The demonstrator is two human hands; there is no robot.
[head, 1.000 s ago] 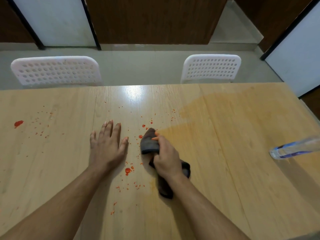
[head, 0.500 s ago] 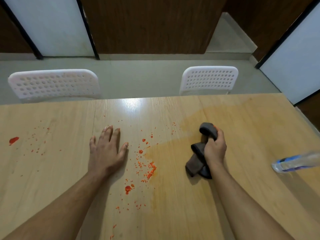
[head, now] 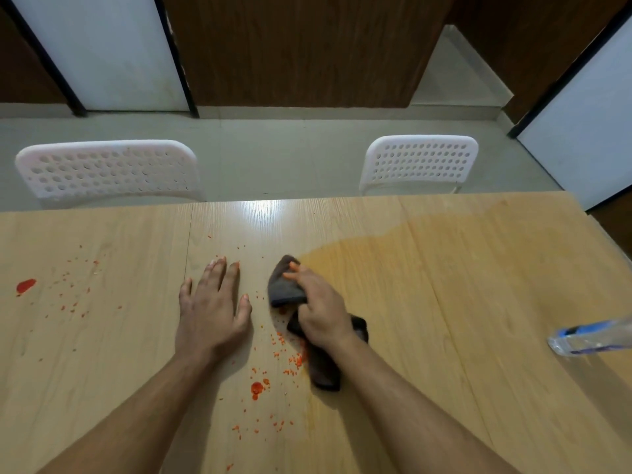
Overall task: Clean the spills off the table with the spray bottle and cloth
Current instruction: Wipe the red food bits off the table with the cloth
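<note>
The right hand [head: 319, 311] grips a dark cloth [head: 285, 289] pressed on the table [head: 444, 371] amid red spills [head: 257, 388]; the left hand [head: 212, 309] lies flat, fingers spread. A blurred, probably spray, bottle [head: 591, 336] lies far right.

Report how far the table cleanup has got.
Roughly half done. Done: the table's right side shows only a damp, smeared wiped patch. In hand: the right hand grips the dark cloth at the central red specks; the left hand rests flat. Left: those specks, the red blob and scatter far left. The spray bottle lies idle.
</note>
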